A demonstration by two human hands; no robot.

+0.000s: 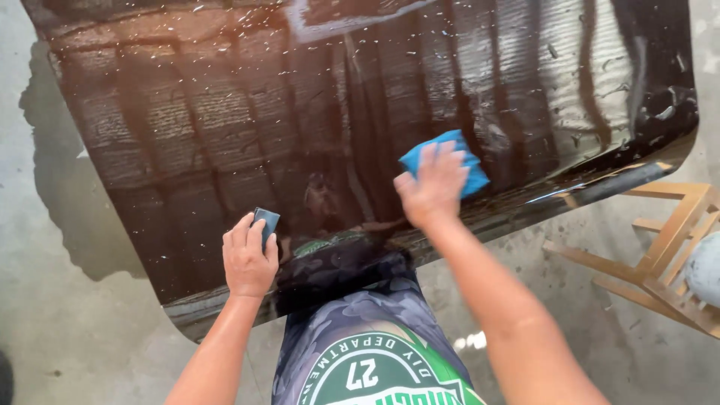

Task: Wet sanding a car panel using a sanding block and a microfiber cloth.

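One wooden stand (667,247) beside wet panel (225,112)

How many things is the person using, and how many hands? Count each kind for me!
Glossy black wet car panel: 1
Blue cloth, under the right hand: 1
Small dark sanding block, held in the left hand: 1
Wooden frame stand: 1
Hands: 2
Total: 6
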